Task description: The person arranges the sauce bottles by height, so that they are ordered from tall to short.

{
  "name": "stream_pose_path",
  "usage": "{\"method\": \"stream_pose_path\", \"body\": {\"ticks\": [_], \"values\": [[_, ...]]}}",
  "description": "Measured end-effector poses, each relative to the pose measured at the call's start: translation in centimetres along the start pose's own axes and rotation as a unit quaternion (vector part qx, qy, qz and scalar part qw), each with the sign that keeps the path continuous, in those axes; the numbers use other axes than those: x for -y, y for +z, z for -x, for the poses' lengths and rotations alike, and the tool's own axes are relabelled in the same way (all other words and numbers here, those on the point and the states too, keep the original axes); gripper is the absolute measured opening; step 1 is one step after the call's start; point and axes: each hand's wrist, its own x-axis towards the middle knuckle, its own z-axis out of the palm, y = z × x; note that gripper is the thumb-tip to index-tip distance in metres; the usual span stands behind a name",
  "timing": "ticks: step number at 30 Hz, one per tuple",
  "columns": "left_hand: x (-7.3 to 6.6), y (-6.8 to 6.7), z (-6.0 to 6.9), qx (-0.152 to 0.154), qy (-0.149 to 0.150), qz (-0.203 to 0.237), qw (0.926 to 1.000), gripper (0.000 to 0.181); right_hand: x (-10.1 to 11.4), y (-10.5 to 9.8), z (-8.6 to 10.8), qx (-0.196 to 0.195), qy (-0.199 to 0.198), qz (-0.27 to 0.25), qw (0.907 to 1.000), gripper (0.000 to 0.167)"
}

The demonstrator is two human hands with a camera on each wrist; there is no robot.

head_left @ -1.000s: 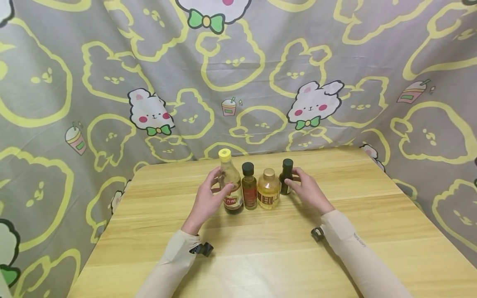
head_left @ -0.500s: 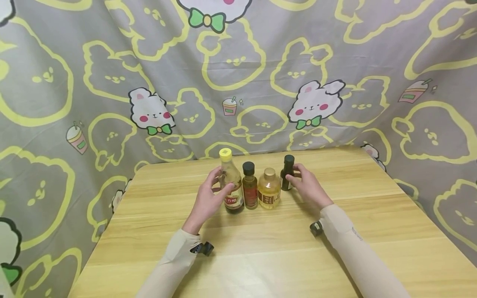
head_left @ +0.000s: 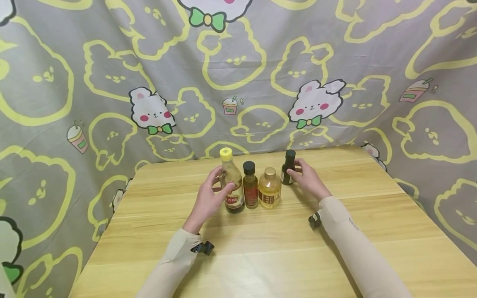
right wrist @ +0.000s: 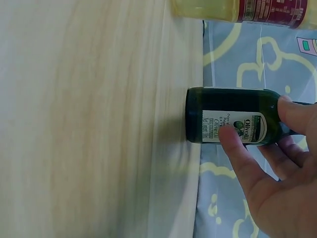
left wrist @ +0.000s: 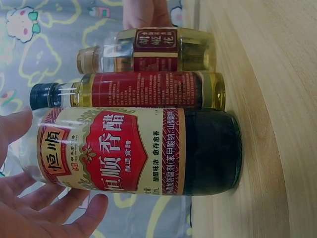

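Note:
In the head view my left hand is round a tall vinegar bottle with a yellow cap, thumb in front and fingers behind. The left wrist view shows its red and cream label and my spread fingers beside the glass. My right hand holds a small dark green olive oil bottle upright between thumb and fingers. Whether its base touches the table cannot be told. Between the hands stand a slim red-labelled bottle with a black cap and a squat bottle of yellow oil.
All bottles are toward the back of a wooden table. A grey patterned curtain hangs directly behind its far edge and along the sides. The vinegar, red-labelled and yellow oil bottles stand close side by side.
My right hand has carried or slid the olive oil bottle away from me and slightly right, widening its gap from the yellow oil bottle. The left hand and the other bottles stay put.

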Motion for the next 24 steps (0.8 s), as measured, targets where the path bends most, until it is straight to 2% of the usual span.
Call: {"method": "stream_pose_path", "body": {"ticks": [8,18,24], "values": [[0.0,0.0,0.0,-0.001,-0.007,-0.003,1.0,0.067,-0.1,0.0,-1.0,-0.012,-0.002,-0.006,0.9999,0.049],[0.4,0.1,-0.1,0.002,-0.019,0.004,0.9998,0.065,-0.2,-0.2,-2.0,-0.014,0.015,-0.017,0.9997,0.058],[0.3,0.1,-0.1,0.001,-0.019,0.001,0.9998,0.065,-0.4,0.0,-2.7,-0.031,0.019,-0.024,0.9991,0.058]]}}
